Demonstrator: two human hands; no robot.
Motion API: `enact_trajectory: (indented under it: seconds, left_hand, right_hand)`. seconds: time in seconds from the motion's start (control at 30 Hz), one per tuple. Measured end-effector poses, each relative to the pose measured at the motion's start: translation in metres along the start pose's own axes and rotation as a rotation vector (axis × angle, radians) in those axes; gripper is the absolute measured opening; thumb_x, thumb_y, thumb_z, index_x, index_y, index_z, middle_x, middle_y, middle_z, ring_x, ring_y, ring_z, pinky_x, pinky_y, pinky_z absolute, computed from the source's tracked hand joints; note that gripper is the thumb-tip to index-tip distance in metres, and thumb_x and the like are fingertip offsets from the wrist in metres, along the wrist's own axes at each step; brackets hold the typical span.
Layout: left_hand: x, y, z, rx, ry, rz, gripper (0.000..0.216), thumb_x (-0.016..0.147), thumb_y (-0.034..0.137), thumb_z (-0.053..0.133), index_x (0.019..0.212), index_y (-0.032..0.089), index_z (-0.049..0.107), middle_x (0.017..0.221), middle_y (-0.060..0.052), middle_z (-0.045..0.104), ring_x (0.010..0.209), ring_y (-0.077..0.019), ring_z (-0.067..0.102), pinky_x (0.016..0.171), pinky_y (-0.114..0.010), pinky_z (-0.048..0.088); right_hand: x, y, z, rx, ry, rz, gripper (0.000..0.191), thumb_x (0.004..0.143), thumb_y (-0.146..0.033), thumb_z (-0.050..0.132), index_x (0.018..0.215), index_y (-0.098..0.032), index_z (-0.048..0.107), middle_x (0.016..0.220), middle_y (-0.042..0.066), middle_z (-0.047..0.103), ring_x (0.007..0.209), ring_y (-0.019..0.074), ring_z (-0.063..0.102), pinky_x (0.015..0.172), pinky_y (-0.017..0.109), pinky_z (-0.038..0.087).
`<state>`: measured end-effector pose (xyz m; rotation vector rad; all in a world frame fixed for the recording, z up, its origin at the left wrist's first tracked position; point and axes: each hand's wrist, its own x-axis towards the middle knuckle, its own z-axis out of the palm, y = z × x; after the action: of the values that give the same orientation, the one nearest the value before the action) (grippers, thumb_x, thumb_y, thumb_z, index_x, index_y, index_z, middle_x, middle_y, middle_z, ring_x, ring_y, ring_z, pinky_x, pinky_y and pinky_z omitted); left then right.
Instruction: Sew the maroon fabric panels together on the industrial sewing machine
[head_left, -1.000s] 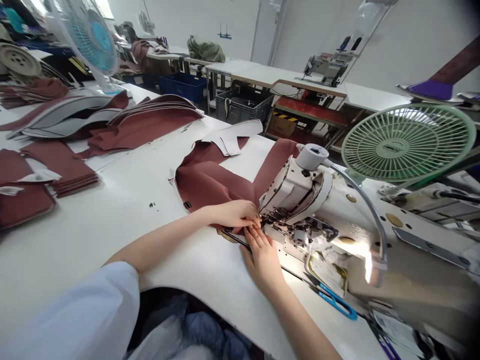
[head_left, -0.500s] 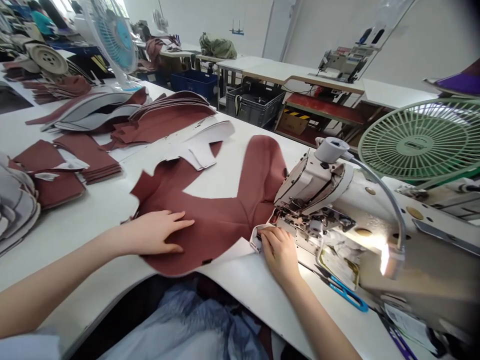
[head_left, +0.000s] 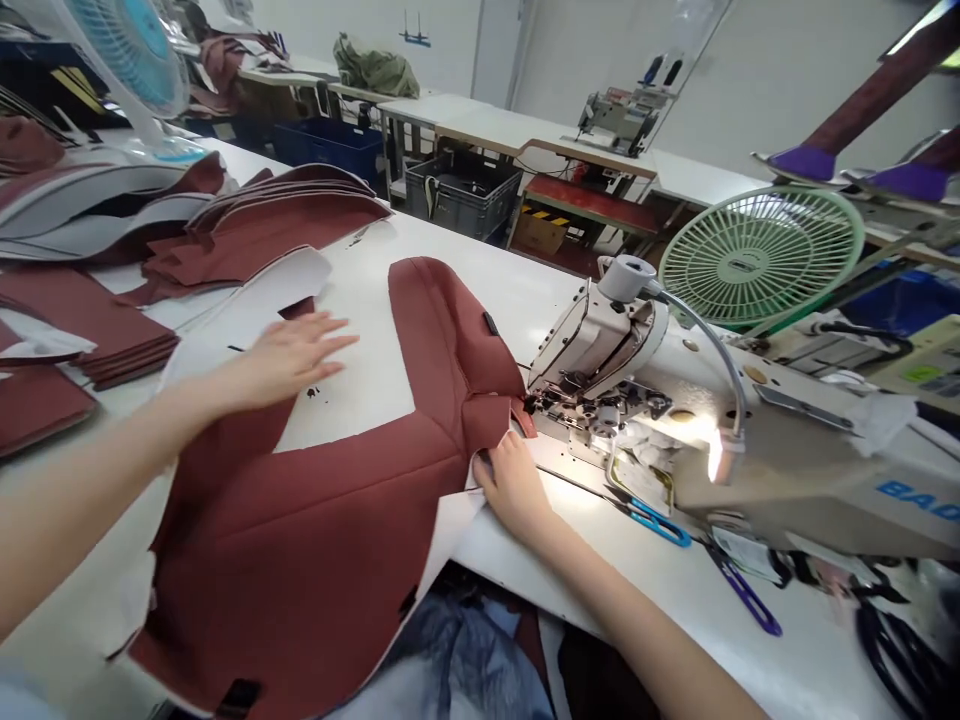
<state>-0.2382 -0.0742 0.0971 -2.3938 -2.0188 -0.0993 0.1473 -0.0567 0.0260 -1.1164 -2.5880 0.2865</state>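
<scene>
A large maroon fabric piece point(head_left: 322, 540) with a pale backing and dark tabs along its edge lies across the table, its lower end hanging over the front edge. Its right side reaches the sewing machine point(head_left: 592, 350), by the needle area. My right hand point(head_left: 516, 490) is closed on the folded edge of this piece, just in front of the machine; the fingertips are partly hidden. My left hand point(head_left: 296, 355) hovers over or rests on the piece's upper left part, fingers spread, holding nothing; whether it touches the cloth I cannot tell.
Stacks of maroon panels point(head_left: 277, 225) lie at the back left. Blue-handled scissors point(head_left: 652, 520) and purple-handled snips point(head_left: 750, 600) lie right of my right hand. A green fan point(head_left: 757, 260) stands behind the machine; a lit lamp point(head_left: 724, 455) hangs beside it.
My left hand has lifted from the middle of the maroon piece and moved up, away from me. The piece has turned and spread toward the front left. The view has swung right.
</scene>
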Motion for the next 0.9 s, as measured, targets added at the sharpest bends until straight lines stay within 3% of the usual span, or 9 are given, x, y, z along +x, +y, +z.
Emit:
enact_trajectory:
  seconds: [0.13, 0.27, 0.4, 0.53, 0.67, 0.73, 0.83, 0.9]
  left_hand:
    - [0.065, 0.054, 0.033, 0.017, -0.223, 0.177, 0.064, 0.100, 0.048, 0.027, 0.156, 0.017, 0.024, 0.164, -0.009, 0.015, 0.152, -0.0291, 0.007, 0.120, -0.047, 0.022]
    - [0.119, 0.088, 0.061, -0.044, -0.106, 0.222, 0.065, 0.102, 0.045, 0.028, 0.157, 0.013, 0.016, 0.164, -0.011, 0.012, 0.153, -0.0268, 0.004, 0.121, -0.044, 0.019]
    - [0.142, 0.104, 0.080, -0.100, -0.044, 0.287, 0.064, 0.102, 0.052, 0.021, 0.156, 0.017, 0.022, 0.163, -0.012, 0.016, 0.152, -0.0284, 0.009, 0.121, -0.043, 0.018]
    - [0.127, 0.095, 0.091, -0.091, -0.076, 0.324, 0.068, 0.099, 0.058, 0.030, 0.155, 0.020, 0.027, 0.162, -0.016, 0.017, 0.151, -0.0328, 0.013, 0.119, -0.047, 0.019]
    - [0.077, 0.085, 0.094, -0.091, -0.058, 0.358, 0.071, 0.098, 0.061, 0.031, 0.156, 0.020, 0.026, 0.163, -0.016, 0.015, 0.151, -0.0332, 0.011, 0.119, -0.048, 0.018]
    - [0.046, 0.088, 0.092, -0.091, -0.052, 0.391, 0.070, 0.098, 0.060, 0.033, 0.156, 0.020, 0.026, 0.163, -0.016, 0.014, 0.151, -0.0336, 0.012, 0.118, -0.049, 0.019]
    - [0.013, 0.095, 0.079, -0.093, -0.061, 0.457, 0.072, 0.096, 0.058, 0.041, 0.155, 0.020, 0.029, 0.162, -0.017, 0.017, 0.149, -0.0363, 0.019, 0.114, -0.050, 0.026]
    - [0.010, 0.093, 0.065, -0.120, -0.095, 0.502, 0.069, 0.094, 0.060, 0.044, 0.149, 0.020, 0.041, 0.155, -0.017, 0.035, 0.142, -0.0359, 0.036, 0.108, -0.047, 0.035]
  right_hand:
    - [-0.009, -0.037, 0.002, 0.042, -0.078, -0.087, 0.023, 0.092, -0.017, 0.046, 0.105, -0.012, 0.064, 0.107, 0.017, 0.065, 0.105, 0.0296, 0.055, 0.094, 0.044, 0.048]
    - [-0.028, -0.040, -0.009, 0.169, -0.158, 0.028, 0.021, 0.090, -0.020, 0.054, 0.105, -0.013, 0.066, 0.104, 0.014, 0.067, 0.103, 0.0290, 0.057, 0.091, 0.042, 0.050]
    - [-0.036, -0.026, -0.017, 0.362, -0.107, 0.155, 0.022, 0.088, -0.018, 0.053, 0.105, -0.020, 0.067, 0.115, 0.010, 0.064, 0.110, 0.0268, 0.056, 0.095, 0.042, 0.048]
    - [-0.038, -0.010, -0.013, 0.559, 0.012, 0.290, 0.035, 0.090, -0.022, 0.049, 0.122, -0.024, 0.060, 0.129, 0.009, 0.057, 0.119, 0.0242, 0.053, 0.099, 0.040, 0.046]
    - [-0.032, -0.004, -0.010, 0.678, 0.123, 0.448, 0.048, 0.098, -0.040, 0.040, 0.145, -0.026, 0.041, 0.144, 0.010, 0.045, 0.134, 0.0229, 0.042, 0.110, 0.041, 0.038]
    - [-0.023, -0.007, -0.014, 0.738, 0.100, 0.476, 0.053, 0.099, -0.047, 0.038, 0.148, -0.027, 0.038, 0.142, 0.009, 0.047, 0.134, 0.0233, 0.043, 0.111, 0.041, 0.037]
    - [-0.007, -0.020, -0.023, 0.800, -0.053, 0.488, 0.057, 0.097, -0.049, 0.043, 0.150, -0.029, 0.037, 0.107, 0.006, 0.064, 0.097, 0.0221, 0.062, 0.086, 0.037, 0.051]
    - [0.002, -0.030, -0.027, 0.747, -0.165, 0.474, 0.058, 0.095, -0.042, 0.048, 0.151, -0.030, 0.035, 0.079, 0.000, 0.062, 0.069, 0.0188, 0.058, 0.068, 0.032, 0.049]
